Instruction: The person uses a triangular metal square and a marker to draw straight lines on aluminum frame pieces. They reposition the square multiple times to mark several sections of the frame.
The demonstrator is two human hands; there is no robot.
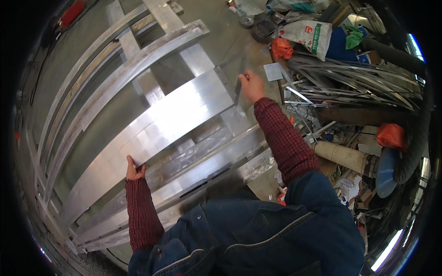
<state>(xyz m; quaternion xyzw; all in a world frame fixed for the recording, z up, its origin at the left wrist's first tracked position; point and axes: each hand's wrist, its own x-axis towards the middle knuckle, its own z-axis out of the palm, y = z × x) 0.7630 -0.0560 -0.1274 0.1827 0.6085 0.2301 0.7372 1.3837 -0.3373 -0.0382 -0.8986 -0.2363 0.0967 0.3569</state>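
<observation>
Several bright flat aluminium bars (170,112) lie side by side, forming a wide panel that slants across the frame. At the panel's near edge rests my left hand (134,171), its visible fingers apart and touching the metal; some of its fingers are hidden. Just past the panel's right end is my right hand (252,86), closed on a thin dark flat strip (238,90). The strip is blurred, so its exact kind does not show. It stands close to the bar ends, and I cannot tell whether it touches them.
Long metal rails (138,60) and crosspieces (195,60) support the panel. Another rail (207,168) runs between the panel and my body. To the right lie a heap of metal strips (354,78), a white sack (307,37), orange bags (391,136) and a beige tube (343,155).
</observation>
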